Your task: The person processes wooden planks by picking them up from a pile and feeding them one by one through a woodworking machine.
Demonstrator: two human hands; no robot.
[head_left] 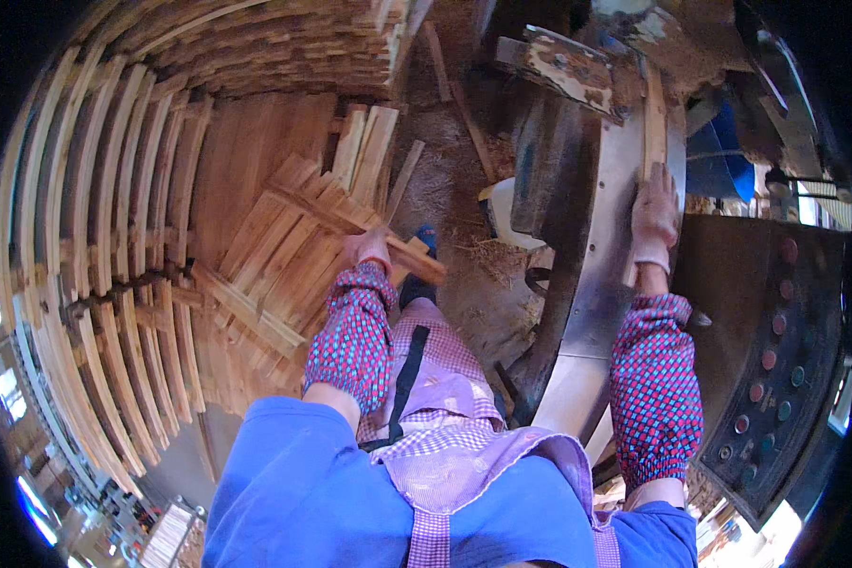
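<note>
My left hand (369, 248), in a pale glove, is closed around a wooden strip (421, 261) that lies slantwise across a stack of short boards (279, 241). Its fingers are partly hidden. My right hand (655, 216), also gloved, lies flat with fingers stretched forward on a long narrow wooden strip (654, 123). That strip rests along the bright metal bed (592, 241) of a machine, and its near end shows beside my wrist. Checked sleeve covers reach over both my forearms.
Tall stacks of spaced wooden strips (114, 180) stand on the left and far left. A dark control panel (772, 360) with several round buttons is at the right. Bark-edged wood (568, 71) sits at the machine's far end. Shavings and loose strips litter the floor (473, 312).
</note>
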